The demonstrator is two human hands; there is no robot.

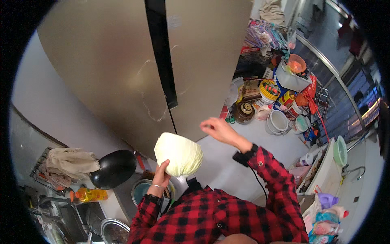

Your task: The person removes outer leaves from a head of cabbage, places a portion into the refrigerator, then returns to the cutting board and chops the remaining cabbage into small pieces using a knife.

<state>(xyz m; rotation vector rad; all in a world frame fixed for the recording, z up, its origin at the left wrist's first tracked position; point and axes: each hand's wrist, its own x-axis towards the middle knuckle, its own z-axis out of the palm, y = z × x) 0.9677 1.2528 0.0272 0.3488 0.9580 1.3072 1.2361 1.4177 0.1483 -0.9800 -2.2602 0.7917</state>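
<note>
A pale green cabbage (179, 154) with a broad, flat-looking top rests in my left hand (162, 177). The thumb lies against its near left side; the other fingers are mostly hidden beneath it. My right hand (218, 129) is raised to the right of the cabbage, apart from it, in front of the lower refrigerator door. Its fingers are loosely bent and slightly blurred, with a small gap to the thumb and no held thing visible. Directly ahead stands a large metallic two-door refrigerator (106, 73), its doors closed.
On my left, a black wok (113, 169), a yellow bottle (91, 194) and a cloth (73, 161) sit by the sink (65, 213). Buckets (277, 122), a brown jar (243, 112) and bins crowd the floor ahead right. A green basin (340, 151) and detergent bottles (327, 200) line the right side.
</note>
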